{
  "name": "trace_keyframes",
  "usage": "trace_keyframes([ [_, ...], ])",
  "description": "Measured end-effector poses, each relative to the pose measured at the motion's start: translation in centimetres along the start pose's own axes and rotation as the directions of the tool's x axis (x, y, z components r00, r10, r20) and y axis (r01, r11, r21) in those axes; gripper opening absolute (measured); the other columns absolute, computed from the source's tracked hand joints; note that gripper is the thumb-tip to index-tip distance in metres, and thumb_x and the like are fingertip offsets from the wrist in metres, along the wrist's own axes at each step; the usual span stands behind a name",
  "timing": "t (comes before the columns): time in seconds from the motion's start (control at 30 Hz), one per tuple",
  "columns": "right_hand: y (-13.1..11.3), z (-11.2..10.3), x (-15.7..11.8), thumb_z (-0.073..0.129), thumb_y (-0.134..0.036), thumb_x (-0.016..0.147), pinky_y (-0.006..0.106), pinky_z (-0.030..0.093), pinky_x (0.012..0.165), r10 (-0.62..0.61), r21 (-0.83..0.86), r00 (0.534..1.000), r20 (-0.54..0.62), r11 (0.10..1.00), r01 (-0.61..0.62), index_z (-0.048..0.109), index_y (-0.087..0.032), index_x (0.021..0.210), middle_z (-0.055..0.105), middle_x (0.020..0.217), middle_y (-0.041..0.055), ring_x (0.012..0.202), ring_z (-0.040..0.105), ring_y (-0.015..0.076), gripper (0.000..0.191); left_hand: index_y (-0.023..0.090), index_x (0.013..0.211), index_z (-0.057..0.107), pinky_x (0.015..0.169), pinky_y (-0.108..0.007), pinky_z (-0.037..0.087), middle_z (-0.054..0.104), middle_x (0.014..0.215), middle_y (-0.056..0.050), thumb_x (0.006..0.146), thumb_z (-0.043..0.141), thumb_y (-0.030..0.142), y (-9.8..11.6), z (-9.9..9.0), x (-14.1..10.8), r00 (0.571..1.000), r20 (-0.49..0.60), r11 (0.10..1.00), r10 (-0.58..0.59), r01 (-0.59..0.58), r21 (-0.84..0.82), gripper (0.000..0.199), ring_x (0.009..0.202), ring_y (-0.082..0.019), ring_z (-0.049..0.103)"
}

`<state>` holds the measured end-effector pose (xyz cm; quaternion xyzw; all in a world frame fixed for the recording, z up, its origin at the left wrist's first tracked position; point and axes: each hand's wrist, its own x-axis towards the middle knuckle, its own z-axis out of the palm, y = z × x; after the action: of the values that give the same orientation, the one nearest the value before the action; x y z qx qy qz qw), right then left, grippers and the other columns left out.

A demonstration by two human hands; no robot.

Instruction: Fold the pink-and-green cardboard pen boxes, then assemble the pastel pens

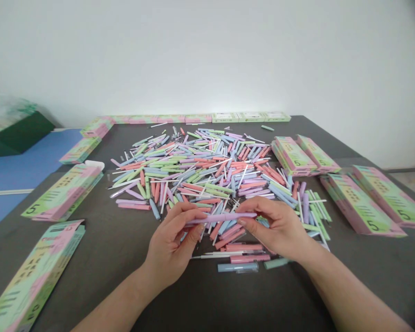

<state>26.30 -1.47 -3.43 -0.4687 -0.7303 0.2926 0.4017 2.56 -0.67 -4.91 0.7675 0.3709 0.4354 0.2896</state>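
Note:
A light purple pen (pixel 224 216) is held level between my two hands, over the near side of a large heap of pastel pen parts (pixel 193 170). My left hand (pixel 176 237) pinches its left end between thumb and fingers. At the tapered right end, my right hand (pixel 271 223) has thumb and fingertips closed on it. Below the hands lie a blue pen cap (pixel 238 267), a pink pen cap (pixel 249 259), a green piece (pixel 275 263) and thin white refills (pixel 224 253).
Printed pen boxes stand at the left (pixel 64 191), at the right (pixel 364 205) and in a row along the wall (pixel 224 118). A dark green bin (pixel 20 133) with clear plastic sits on a blue surface (pixel 7 173) beyond the dark table's left edge.

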Motion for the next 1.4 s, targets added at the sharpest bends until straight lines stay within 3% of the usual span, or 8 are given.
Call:
trace_keyframes([
  [0.23,0.02,0.59,-0.10,0.053,-0.033,0.093,0.022,0.033,0.046,0.170,0.048,0.983,0.074,0.984,-0.174,0.067,-0.016,0.081,0.052,0.055,-0.0027,0.049,0.042,0.0092,0.025,0.024,0.103,0.062,0.085,-0.021,0.051,0.056,0.106,-0.002,0.086,0.056,0.005,-0.28,0.10,-0.22,0.999,-0.009,0.999,0.034,-0.033,0.043,0.026,0.098,-0.012,0.059],
  [0.4,0.48,0.75,-0.18,0.054,-0.038,0.092,0.023,0.030,0.044,0.216,0.076,0.975,0.054,0.973,-0.220,0.067,-0.016,0.083,0.053,0.055,-0.0020,0.047,0.041,0.0096,0.027,0.024,0.110,0.058,0.065,-0.021,0.057,0.054,0.110,-0.004,0.087,0.059,0.014,-0.15,0.27,0.22,0.992,-0.003,0.963,-0.123,0.119,-0.241,0.026,0.086,-0.013,0.062],
  [0.6,0.53,0.70,-0.15,0.056,-0.035,0.091,0.024,0.038,0.049,0.143,0.003,0.990,-0.018,0.990,-0.143,0.070,-0.017,0.087,0.063,0.061,0.0012,0.052,0.053,0.0128,0.023,0.020,0.112,0.052,0.049,-0.025,0.057,0.059,0.089,-0.002,0.088,0.058,0.044,-0.05,0.35,0.76,0.887,0.122,0.711,-0.446,0.434,-0.554,0.035,0.062,-0.012,0.063],
  [0.73,0.32,0.61,-0.06,0.057,-0.033,0.090,0.023,0.038,0.049,0.083,-0.070,0.995,-0.058,0.994,-0.087,0.070,-0.017,0.086,0.063,0.061,0.0005,0.051,0.052,0.0119,0.020,0.018,0.099,0.055,0.028,-0.014,0.033,0.054,0.060,0.005,0.092,0.047,0.050,-0.46,0.36,0.56,0.818,0.209,0.615,-0.536,0.549,-0.567,0.033,0.033,-0.005,0.045],
  [0.87,0.16,0.68,-0.03,0.056,-0.034,0.090,0.023,0.037,0.048,0.113,-0.069,0.993,-0.030,0.991,-0.115,0.069,-0.017,0.085,0.060,0.058,-0.0002,0.050,0.050,0.0117,0.022,0.017,0.083,0.057,0.029,-0.012,0.030,0.054,0.061,0.005,0.091,0.055,0.041,-0.52,0.35,0.56,0.829,0.185,0.650,-0.528,0.535,-0.540,0.026,0.034,-0.002,0.042],
  [1.1,0.30,0.94,0.12,0.053,-0.037,0.091,0.022,0.028,0.043,0.238,0.073,0.971,0.011,0.969,-0.238,0.065,-0.016,0.079,0.048,0.052,-0.0038,0.046,0.038,0.0091,0.027,0.017,0.097,0.062,0.036,-0.015,0.039,0.058,0.067,0.003,0.090,0.057,0.034,0.33,0.48,0.58,0.871,0.104,0.756,-0.481,0.472,-0.454,0.019,0.040,-0.004,0.049],
  [1.27,0.45,0.82,0.05,0.056,-0.039,0.090,0.022,0.028,0.042,0.228,0.110,0.974,-0.015,0.968,-0.225,0.067,-0.015,0.082,0.050,0.054,-0.0029,0.047,0.038,0.0092,0.027,0.018,0.100,0.062,0.036,-0.017,0.041,0.058,0.067,0.002,0.090,0.057,0.036,0.07,0.54,0.21,0.880,0.120,0.718,-0.459,0.447,-0.534,0.021,0.042,-0.006,0.051],
  [1.4,0.28,0.84,0.08,0.061,-0.033,0.088,0.022,0.039,0.049,0.165,0.107,0.986,-0.033,0.981,-0.160,0.069,-0.017,0.091,0.061,0.066,0.0010,0.054,0.050,0.0114,0.019,0.018,0.096,0.062,0.033,-0.017,0.040,0.057,0.066,0.003,0.088,0.058,0.040,-0.12,0.57,0.29,0.872,0.094,0.707,-0.481,0.449,-0.546,0.024,0.039,-0.006,0.049],
])
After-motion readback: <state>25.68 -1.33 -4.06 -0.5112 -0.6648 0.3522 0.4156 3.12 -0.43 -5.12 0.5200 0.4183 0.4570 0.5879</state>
